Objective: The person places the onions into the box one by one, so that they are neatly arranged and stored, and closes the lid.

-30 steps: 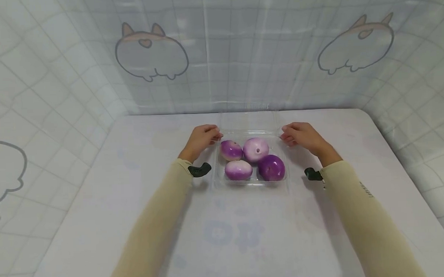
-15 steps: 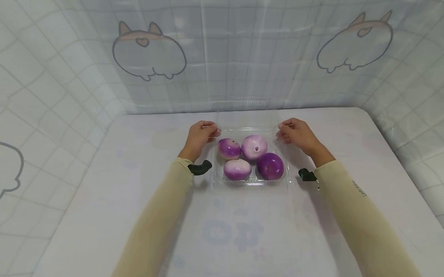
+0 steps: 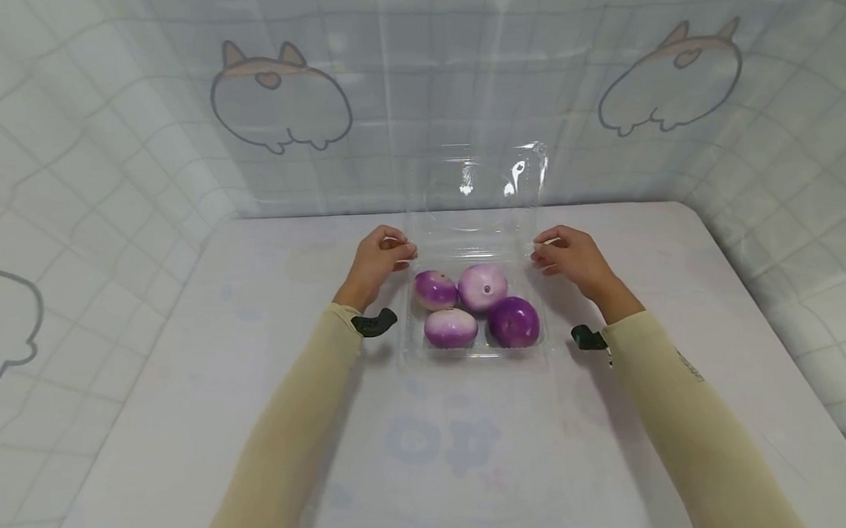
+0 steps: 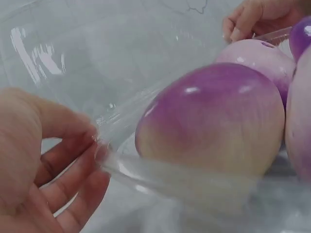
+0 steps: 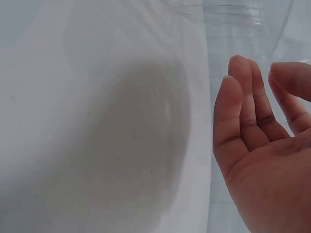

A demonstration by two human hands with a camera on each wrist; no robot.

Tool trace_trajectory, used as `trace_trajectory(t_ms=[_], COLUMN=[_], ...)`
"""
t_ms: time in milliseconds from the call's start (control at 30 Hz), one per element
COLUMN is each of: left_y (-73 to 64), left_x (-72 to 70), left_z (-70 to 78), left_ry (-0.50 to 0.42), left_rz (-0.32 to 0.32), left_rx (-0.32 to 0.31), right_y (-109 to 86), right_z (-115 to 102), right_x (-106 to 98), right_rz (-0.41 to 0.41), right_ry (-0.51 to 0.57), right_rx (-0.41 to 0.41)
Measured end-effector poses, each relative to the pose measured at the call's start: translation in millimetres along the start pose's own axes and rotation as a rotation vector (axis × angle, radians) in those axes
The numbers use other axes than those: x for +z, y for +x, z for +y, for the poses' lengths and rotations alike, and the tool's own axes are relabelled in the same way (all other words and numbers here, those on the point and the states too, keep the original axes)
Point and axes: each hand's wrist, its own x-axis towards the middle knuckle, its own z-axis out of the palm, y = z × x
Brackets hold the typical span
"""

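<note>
A clear hinged plastic container (image 3: 477, 354) lies on the table in the head view, with its lid (image 3: 472, 188) standing up at the back. Several glossy purple-and-white onions (image 3: 451, 328) sit in its base. My left hand (image 3: 377, 264) pinches the container's left edge near the hinge between thumb and forefinger. At the matching spot on the right edge, my right hand (image 3: 578, 262) has its thumb and forefinger together on the thin plastic, other fingers loosely bent. The left wrist view shows the left fingertips (image 4: 99, 153) at the clear rim, close beside one onion (image 4: 214, 126).
The white table (image 3: 437, 465) has a faint printed pattern. A pale gridded curtain (image 3: 458, 76) with animal drawings rises behind it and along both sides. Each wrist carries a small dark device, the left device (image 3: 374, 323) close to the container's side.
The lid has swung up and now catches bright reflections above the table's back edge. Both hands keep to the container's sides, shifting only slightly leftward.
</note>
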Motion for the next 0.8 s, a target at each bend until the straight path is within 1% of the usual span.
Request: trace_trajectory(t_ms=[67, 167, 267, 333, 433, 533, 633, 700, 800], left_y=[-1.5, -3.1, -4.1, -5.3, -7.2, -9.0, -11.0, -13.3, -16.5], left_x=[-2.1, -5.8, -7.3, -7.4, -7.9, -9.6, -12.7, -15.1, -17.6], left_z=[-0.7, -4.1, -8.2, -9.1, -9.0, -9.2, -10.7, -10.7, -9.7], left_ry=[0.036, 0.123, 0.229, 0.295, 0.378, 0.464, 0.600, 0.698, 0.816], left_rz=[-0.031, -0.054, -0.053, -0.041, -0.029, -0.030, -0.019, 0.002, 0.024], left_rx=[0.044, 0.139, 0.241, 0.297, 0.375, 0.448, 0.528, 0.579, 0.651], right_y=[-2.8, -7.2, -13.5, -18.8, -29.3, -42.2, -54.2, -59.8, -65.1], right_z=[0.2, -2.0, -5.5, -7.9, -10.3, -11.8, -12.9, -13.1, -13.1], right_x=[-2.0, -5.4, -10.5, -14.7, -19.6, -22.0, -21.5, -20.3, -18.6], right_rz=[0.011, 0.044, 0.062, 0.053, -0.018, -0.116, -0.205, -0.240, -0.256], right_ry=[0.011, 0.033, 0.070, 0.084, 0.067, 0.025, 0.025, 0.038, 0.064], right_rx=[0.002, 0.020, 0.063, 0.106, 0.157, 0.177, 0.176, 0.174, 0.164])
